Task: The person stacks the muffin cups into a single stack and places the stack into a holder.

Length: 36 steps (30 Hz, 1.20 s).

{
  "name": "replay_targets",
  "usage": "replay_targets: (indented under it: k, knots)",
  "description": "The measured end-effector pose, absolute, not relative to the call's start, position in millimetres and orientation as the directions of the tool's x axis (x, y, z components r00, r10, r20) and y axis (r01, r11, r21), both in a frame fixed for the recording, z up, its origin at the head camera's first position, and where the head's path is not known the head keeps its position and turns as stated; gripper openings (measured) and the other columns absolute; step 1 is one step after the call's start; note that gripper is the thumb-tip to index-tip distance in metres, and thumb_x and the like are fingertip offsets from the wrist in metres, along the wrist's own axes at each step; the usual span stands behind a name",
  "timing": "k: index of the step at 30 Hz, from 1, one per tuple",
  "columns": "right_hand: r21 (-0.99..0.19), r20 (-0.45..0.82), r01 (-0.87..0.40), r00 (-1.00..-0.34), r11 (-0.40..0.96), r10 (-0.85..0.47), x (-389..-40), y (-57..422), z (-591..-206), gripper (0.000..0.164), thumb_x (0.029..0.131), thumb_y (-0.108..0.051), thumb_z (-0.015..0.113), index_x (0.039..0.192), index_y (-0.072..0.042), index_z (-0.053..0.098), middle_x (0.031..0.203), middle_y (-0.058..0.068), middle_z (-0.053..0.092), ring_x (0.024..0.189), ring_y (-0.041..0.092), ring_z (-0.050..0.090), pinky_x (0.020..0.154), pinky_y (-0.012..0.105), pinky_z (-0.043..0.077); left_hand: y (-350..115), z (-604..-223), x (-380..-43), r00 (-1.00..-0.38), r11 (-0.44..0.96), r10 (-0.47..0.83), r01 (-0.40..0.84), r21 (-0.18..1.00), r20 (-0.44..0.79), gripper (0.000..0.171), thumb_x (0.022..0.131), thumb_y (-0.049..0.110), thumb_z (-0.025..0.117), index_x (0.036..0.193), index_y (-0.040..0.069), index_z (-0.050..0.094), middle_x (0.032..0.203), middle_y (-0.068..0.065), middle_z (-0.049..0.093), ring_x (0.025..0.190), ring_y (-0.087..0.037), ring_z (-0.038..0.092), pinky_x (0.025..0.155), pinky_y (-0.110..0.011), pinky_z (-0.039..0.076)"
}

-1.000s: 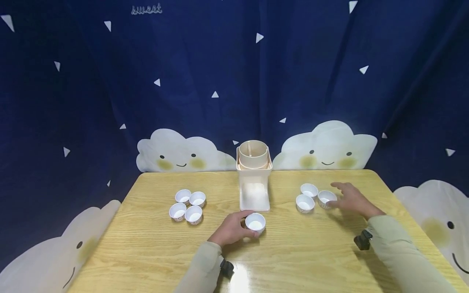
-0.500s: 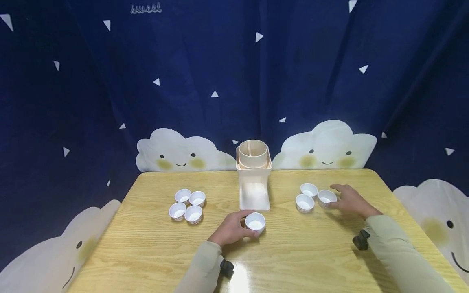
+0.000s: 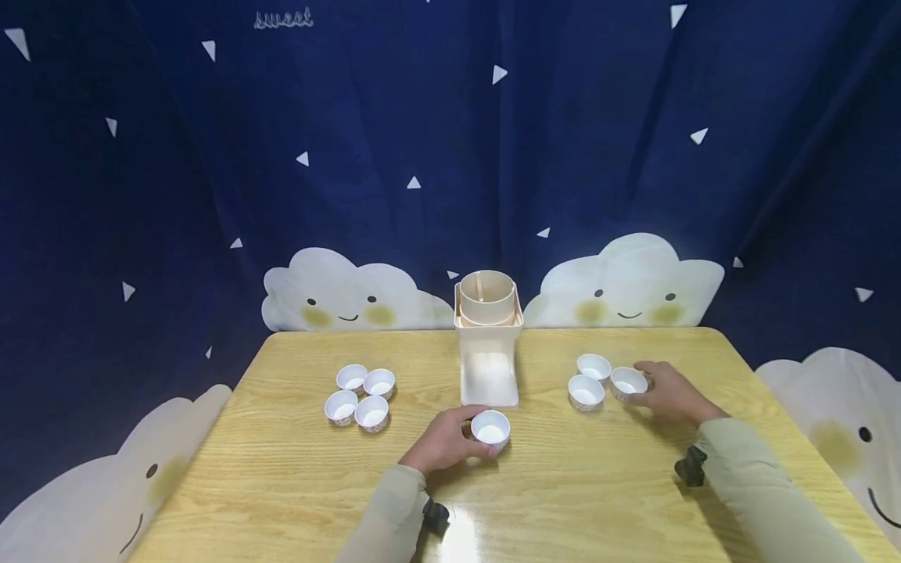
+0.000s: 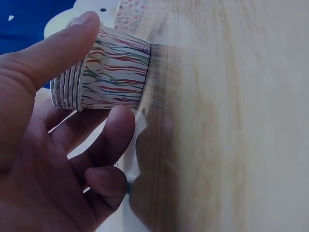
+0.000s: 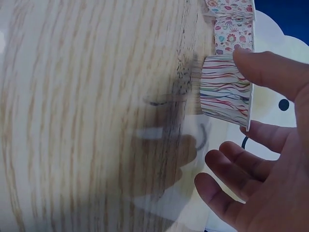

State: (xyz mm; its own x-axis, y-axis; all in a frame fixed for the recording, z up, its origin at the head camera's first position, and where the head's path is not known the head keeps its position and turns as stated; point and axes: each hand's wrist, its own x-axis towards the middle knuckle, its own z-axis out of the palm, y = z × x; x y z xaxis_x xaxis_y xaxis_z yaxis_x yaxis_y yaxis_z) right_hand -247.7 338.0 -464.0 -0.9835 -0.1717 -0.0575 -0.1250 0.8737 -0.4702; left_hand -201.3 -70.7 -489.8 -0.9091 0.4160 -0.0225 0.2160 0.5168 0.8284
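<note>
My left hand (image 3: 445,442) grips a nested stack of paper baking cups (image 3: 490,428) at the table's middle. In the left wrist view the stack (image 4: 116,70) shows wavy coloured stripes and several layered rims, with the thumb over one side. My right hand (image 3: 672,391) pinches a paper baking cup (image 3: 629,381) at the right between thumb and forefinger. The right wrist view shows this striped cup (image 5: 224,89) upright on the table, the thumb by its near rim and the other fingers loosely bent. Two floral-patterned cups (image 3: 586,391) stand right beside it.
Several more paper cups (image 3: 371,412) stand grouped at the left. A cream-coloured stand with a round tub on top (image 3: 487,344) is at the back middle of the wooden table (image 3: 281,469). A dark blue curtain (image 3: 450,117) with clouds hangs behind.
My right hand has moved slightly left and closed its thumb and forefinger in around the right-hand cup. The left hand and its stack have stayed in place.
</note>
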Motion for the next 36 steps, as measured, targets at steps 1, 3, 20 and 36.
replay_targets:
  k: [1,3,20,36]
  knots:
    - [-0.469,-0.057,-0.124,-0.984,0.874,-0.170,-247.9,338.0,-464.1,0.077,0.082,-0.027,0.078,0.133,0.020,0.044,0.128,0.043,0.049,0.118,0.056,0.049,0.098,0.066,0.042,-70.9,-490.1,-201.5,-0.909,0.519,0.416,0.218,0.826,-0.022,0.062,0.071,0.027,0.089,0.129,0.024,0.066,0.125,0.002,0.070,0.114,-0.017,0.062,0.099,-0.037,0.048]
    - [-0.475,-0.052,-0.126,-0.984,0.871,-0.170,-248.8,338.2,-464.7,0.075,0.082,-0.026,0.078,0.131,0.020,0.046,0.127,0.042,0.051,0.116,0.054,0.052,0.096,0.064,0.044,-71.3,-490.6,-202.0,-0.909,0.523,0.416,0.217,0.824,-0.024,0.062,0.072,0.028,0.089,0.129,0.024,0.066,0.126,0.002,0.069,0.115,-0.017,0.062,0.098,-0.036,0.048]
    - [-0.498,-0.065,-0.100,-0.986,0.862,-0.152,-251.2,344.0,-471.0,0.069,0.083,-0.030,0.077,0.130,0.014,0.052,0.128,0.038,0.054,0.107,0.049,0.060,0.086,0.057,0.052,-72.2,-491.4,-202.4,-0.905,0.498,0.426,0.224,0.838,-0.011,0.061,0.072,0.027,0.089,0.129,0.023,0.066,0.123,0.004,0.070,0.111,-0.014,0.062,0.097,-0.033,0.047]
    - [-0.515,-0.082,-0.063,-0.989,0.855,-0.122,-244.9,347.4,-465.1,0.073,0.084,-0.031,0.076,0.133,0.014,0.048,0.133,0.039,0.049,0.121,0.057,0.048,0.097,0.065,0.044,-72.4,-492.3,-202.3,-0.903,0.496,0.429,0.220,0.840,-0.016,0.062,0.073,0.026,0.088,0.130,0.023,0.065,0.123,0.002,0.070,0.111,-0.015,0.061,0.097,-0.034,0.048]
